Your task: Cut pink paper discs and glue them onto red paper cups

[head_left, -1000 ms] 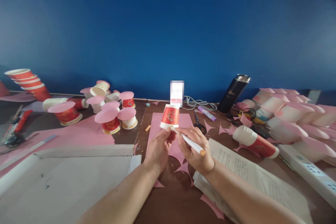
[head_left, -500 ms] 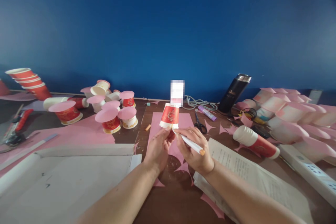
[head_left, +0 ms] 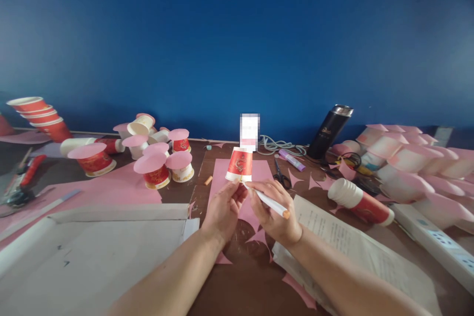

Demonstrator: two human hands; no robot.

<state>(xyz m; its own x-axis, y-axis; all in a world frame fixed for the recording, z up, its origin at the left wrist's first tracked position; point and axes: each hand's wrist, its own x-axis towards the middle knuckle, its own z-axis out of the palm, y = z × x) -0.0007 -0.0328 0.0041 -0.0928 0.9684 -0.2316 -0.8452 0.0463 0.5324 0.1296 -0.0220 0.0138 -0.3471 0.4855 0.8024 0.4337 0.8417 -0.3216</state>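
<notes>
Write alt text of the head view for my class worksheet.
The right hand points a white, orange-ended pen at the rim of an upside-down red paper cup, with the left hand at the same rim. Around are pink paper scraps, scissors and more paper cups.

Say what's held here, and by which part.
Right hand: a white pen, near its tip. Left hand: a red cup, apparently by its white rim.

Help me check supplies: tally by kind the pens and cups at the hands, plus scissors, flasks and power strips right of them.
White marker pen: 1
Upside-down red paper cup: 1
Scissors: 1
Black thermos flask: 1
White power strip: 1
Total: 5
</notes>
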